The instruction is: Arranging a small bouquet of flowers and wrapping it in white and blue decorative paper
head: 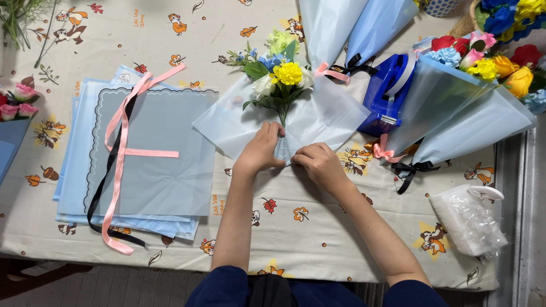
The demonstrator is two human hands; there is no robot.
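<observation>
Pinching pale wrapping sheet (318, 116) around small bouquet (278, 77), both hands (290, 152), ribbons (119, 153) left, tape dispenser (387, 94) right

stems of the small posy (281, 77) vanish beneath the left hand (263, 149) and right hand (319, 162); fingertips of both hidden in the folded wrapping sheet (318, 116). finished bouquets (483, 85) and pink roses (17, 102) cropped by the frame edges. tape dispenser (382, 94) partly covered by wrapping. contents of the clear bag (467, 219) indistinct.
</observation>
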